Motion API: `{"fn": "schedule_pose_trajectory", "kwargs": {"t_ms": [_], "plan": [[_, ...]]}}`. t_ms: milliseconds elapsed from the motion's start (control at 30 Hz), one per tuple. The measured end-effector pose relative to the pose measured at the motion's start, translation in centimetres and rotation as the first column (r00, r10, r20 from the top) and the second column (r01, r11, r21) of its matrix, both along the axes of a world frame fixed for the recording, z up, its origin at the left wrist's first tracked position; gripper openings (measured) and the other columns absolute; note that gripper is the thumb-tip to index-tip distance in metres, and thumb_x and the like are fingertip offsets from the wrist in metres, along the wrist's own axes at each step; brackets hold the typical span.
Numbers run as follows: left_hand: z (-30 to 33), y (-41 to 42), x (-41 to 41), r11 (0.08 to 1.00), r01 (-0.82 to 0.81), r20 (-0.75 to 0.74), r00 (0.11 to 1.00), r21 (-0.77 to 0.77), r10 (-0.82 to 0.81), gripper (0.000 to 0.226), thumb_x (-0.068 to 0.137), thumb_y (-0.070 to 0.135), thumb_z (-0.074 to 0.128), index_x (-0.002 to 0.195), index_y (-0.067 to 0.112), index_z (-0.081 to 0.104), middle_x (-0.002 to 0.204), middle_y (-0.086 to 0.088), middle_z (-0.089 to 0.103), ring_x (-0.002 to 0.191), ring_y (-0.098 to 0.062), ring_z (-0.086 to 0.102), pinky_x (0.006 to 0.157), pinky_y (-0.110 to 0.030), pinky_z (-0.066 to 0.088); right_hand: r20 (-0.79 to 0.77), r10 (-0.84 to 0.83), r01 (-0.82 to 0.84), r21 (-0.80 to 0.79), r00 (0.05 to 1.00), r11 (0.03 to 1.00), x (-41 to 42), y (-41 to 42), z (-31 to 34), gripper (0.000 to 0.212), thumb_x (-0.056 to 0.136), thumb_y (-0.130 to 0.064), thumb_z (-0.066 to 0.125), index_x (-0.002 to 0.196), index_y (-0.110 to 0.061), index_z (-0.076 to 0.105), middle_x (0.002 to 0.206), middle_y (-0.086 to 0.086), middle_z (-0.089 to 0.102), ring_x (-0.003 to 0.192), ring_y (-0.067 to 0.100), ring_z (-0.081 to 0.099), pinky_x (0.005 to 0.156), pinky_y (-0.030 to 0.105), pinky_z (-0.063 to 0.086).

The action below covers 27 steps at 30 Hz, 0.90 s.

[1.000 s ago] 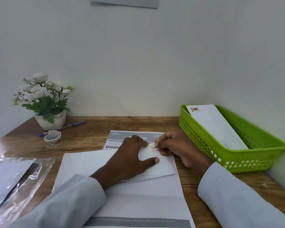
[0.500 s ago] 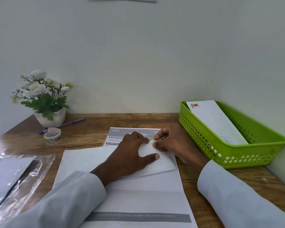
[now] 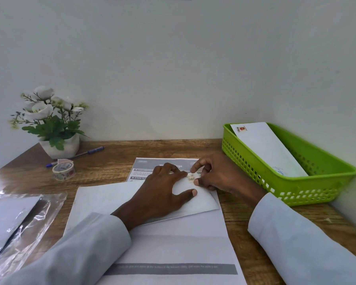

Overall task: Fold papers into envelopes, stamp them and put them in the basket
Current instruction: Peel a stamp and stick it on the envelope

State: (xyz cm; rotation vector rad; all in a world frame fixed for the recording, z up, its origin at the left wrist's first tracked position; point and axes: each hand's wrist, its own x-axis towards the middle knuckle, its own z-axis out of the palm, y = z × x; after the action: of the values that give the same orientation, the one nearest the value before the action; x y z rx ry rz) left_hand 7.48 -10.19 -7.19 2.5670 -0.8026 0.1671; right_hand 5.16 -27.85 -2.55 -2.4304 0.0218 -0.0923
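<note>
A white envelope (image 3: 111, 194) lies flat on a printed sheet (image 3: 173, 243) in the middle of the wooden desk. My left hand (image 3: 160, 194) presses down on the envelope's right half, thumb stretched out. At the envelope's top right corner sits a small pale stamp (image 3: 191, 178). My right hand (image 3: 220, 175) holds it between index fingertip and thumb, against the paper. The green plastic basket (image 3: 296, 188) stands at the right by the wall, with one stamped envelope (image 3: 265, 149) leaning inside it.
A roll of patterned tape (image 3: 63, 171), a blue pen (image 3: 90, 152) and a white pot of artificial flowers (image 3: 60, 147) stand at the back left. A clear plastic sleeve with envelopes (image 3: 19, 223) lies at the left edge. The wall is close behind.
My right index finger has lifted and opened away from the thumb, so the stamp now shows lying on the envelope corner. My left hand stays pressed on the envelope.
</note>
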Motion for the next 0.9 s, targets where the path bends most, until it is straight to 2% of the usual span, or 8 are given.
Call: {"fn": "schedule_pose_trajectory", "kwargs": {"t_ms": [67, 167, 267, 367, 467, 533, 767, 900], "plan": [[0.0, 0.0, -0.1, 1.0, -0.006, 0.003, 1.0, 0.003, 0.006, 0.077, 0.073, 0.072, 0.038, 0.14, 0.035, 0.045, 0.137, 0.009, 0.042, 0.131, -0.013, 0.033, 0.108, -0.031, 0.03, -0.031, 0.055, -0.058, -0.095, 0.998, 0.994, -0.2, 0.0, 0.3, 0.027, 0.083, -0.009, 0.074, 0.108, -0.02, 0.075, 0.081, -0.004, 0.063, 0.062, 0.018, 0.06, 0.064, 0.027, 0.054], [0.0, 0.0, -0.1, 1.0, -0.007, -0.001, 1.0, -0.005, 0.006, 0.076, 0.073, 0.072, 0.039, 0.14, 0.036, 0.045, 0.137, 0.009, 0.042, 0.131, -0.013, 0.032, 0.107, -0.029, 0.029, -0.071, 0.089, -0.103, -0.224, 0.993, 0.969, -0.3, 0.2, 0.4, 0.035, 0.09, -0.012, 0.064, 0.123, -0.023, 0.069, 0.123, 0.005, 0.068, 0.095, 0.023, 0.065, 0.081, 0.025, 0.049], [0.0, 0.0, -0.1, 1.0, -0.005, -0.002, 1.0, 0.002, 0.005, 0.071, 0.079, 0.071, 0.046, 0.14, 0.035, 0.045, 0.137, 0.009, 0.042, 0.131, -0.013, 0.032, 0.109, -0.03, 0.029, -0.114, 0.103, -0.131, -0.272, 0.988, 0.953, -0.4, 0.4, 0.7, 0.042, 0.091, -0.006, 0.055, 0.128, -0.025, 0.065, 0.14, 0.001, 0.057, 0.111, 0.024, 0.061, 0.085, 0.023, 0.047], [0.1, 0.0, -0.1, 1.0, -0.01, 0.002, 1.0, 0.007, 0.01, 0.064, 0.086, 0.064, 0.052, 0.141, 0.034, 0.044, 0.139, 0.009, 0.04, 0.132, -0.013, 0.031, 0.109, -0.031, 0.029, -0.164, 0.081, -0.118, -0.233, 0.983, 0.965, -0.6, 0.3, 1.3, 0.047, 0.088, 0.002, 0.05, 0.124, -0.023, 0.068, 0.132, 0.002, 0.063, 0.096, 0.024, 0.065, 0.076, 0.023, 0.052], [0.1, 0.0, -0.2, 1.0, -0.01, -0.004, 1.0, 0.01, 0.01, 0.064, 0.086, 0.063, 0.052, 0.142, 0.033, 0.044, 0.139, 0.009, 0.04, 0.132, -0.014, 0.031, 0.111, -0.032, 0.029, -0.215, 0.056, -0.092, -0.165, 0.975, 0.982, -0.8, -0.2, 1.6, 0.048, 0.086, 0.007, 0.047, 0.115, -0.02, 0.073, 0.088, -0.003, 0.07, 0.07, 0.023, 0.069, 0.07, 0.03, 0.06], [0.1, 0.0, -0.2, 1.0, -0.015, -0.009, 1.0, 0.006, 0.015, 0.065, 0.085, 0.064, 0.052, 0.141, 0.033, 0.044, 0.139, 0.009, 0.04, 0.132, -0.013, 0.031, 0.11, -0.032, 0.029, -0.227, 0.045, -0.08, -0.149, 0.973, 0.986, -0.8, -0.6, 1.6, 0.046, 0.087, 0.007, 0.046, 0.11, -0.019, 0.075, 0.077, -0.003, 0.067, 0.067, 0.022, 0.069, 0.071, 0.031, 0.062], [0.3, 0.0, -0.2, 0.998, -0.064, -0.009, 0.998, -0.011, 0.064, 0.071, 0.08, 0.067, 0.058, 0.139, 0.029, 0.046, 0.141, 0.007, 0.04, 0.132, -0.015, 0.032, 0.106, -0.029, 0.028, -0.217, 0.085, -0.117, -0.143, 0.973, 0.983, -0.9, -0.7, 1.4, 0.05, 0.087, 0.006, 0.045, 0.111, -0.027, 0.075, 0.09, -0.001, 0.07, 0.067, 0.024, 0.072, 0.067, 0.028, 0.061], [0.2, 0.0, -0.2, 0.997, -0.075, -0.007, 0.997, -0.005, 0.075, 0.073, 0.078, 0.068, 0.057, 0.138, 0.028, 0.046, 0.14, 0.006, 0.041, 0.131, -0.015, 0.033, 0.106, -0.03, 0.029, -0.221, 0.11, -0.145, -0.152, 0.969, 0.978, -1.3, -0.4, 1.5, 0.055, 0.087, 0.005, 0.043, 0.115, -0.031, 0.072, 0.102, -0.008, 0.067, 0.066, 0.026, 0.072, 0.065, 0.029, 0.061]]}}
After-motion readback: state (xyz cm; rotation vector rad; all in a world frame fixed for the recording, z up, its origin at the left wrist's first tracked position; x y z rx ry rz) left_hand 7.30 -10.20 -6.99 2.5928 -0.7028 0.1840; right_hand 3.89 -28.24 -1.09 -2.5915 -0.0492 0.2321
